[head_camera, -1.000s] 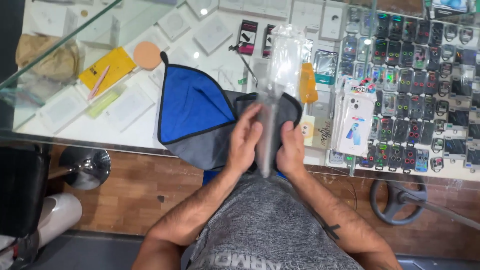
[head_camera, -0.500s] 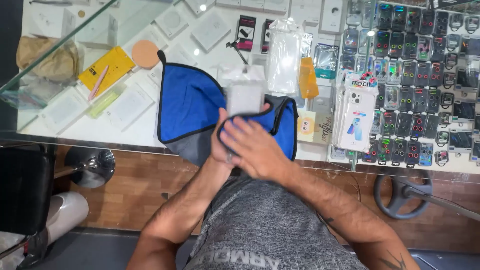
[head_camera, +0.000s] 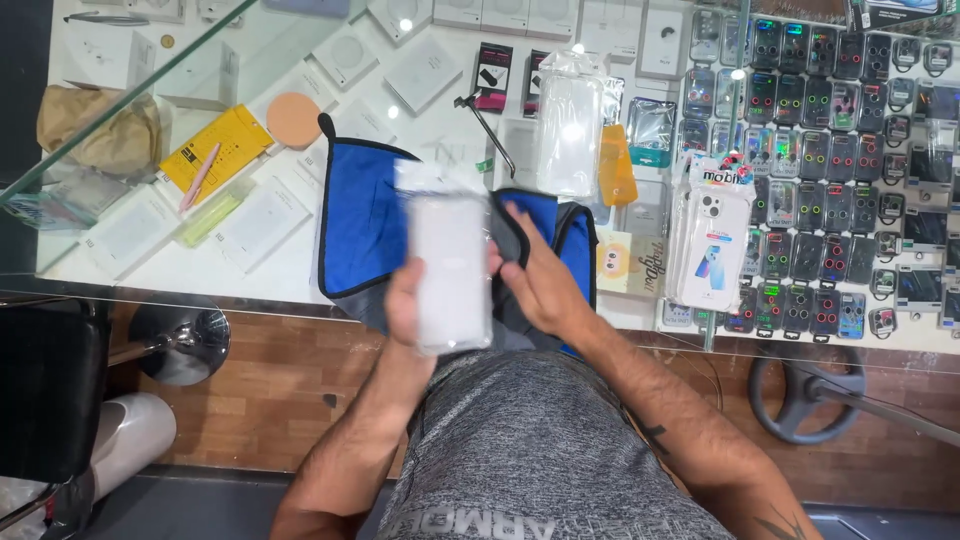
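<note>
Left hand (head_camera: 408, 300) grips a clear packaged phone case (head_camera: 450, 270) from below, fingers wrapped behind it and thumb side along its left edge, holding it upright and flat-on to the camera, likely so the face stays reachable. Right hand (head_camera: 535, 275) sits just beside the case's right edge, fingers curled and bunched into a fold of the blue and grey cloth (head_camera: 365, 235), pressing the fabric near or against the case; exact contact is hidden by the fingers. The rest of the cloth lies spread on the glass counter (head_camera: 150, 215), right under the hands, so it probably serves as both pad and wipe. The case is held above the cloth at the counter's near edge, close to the person's torso. On the counter top: another clear packaged case (head_camera: 568, 135), an orange piece (head_camera: 617, 165) beside it, a clear case with a printed card (head_camera: 710, 245) to the right. Below the glass: white boxes (head_camera: 260, 225), a yellow package (head_camera: 215, 148), a round peach disc (head_camera: 293, 120), brown paper bag (head_camera: 95, 130). Far right, rows of small packaged camera lens protectors (head_camera: 840, 110). The floor is wood-look boards, with a chrome stool base (head_camera: 185, 345) at left and a black ring-shaped thing (head_camera: 800, 395) at right.
</note>
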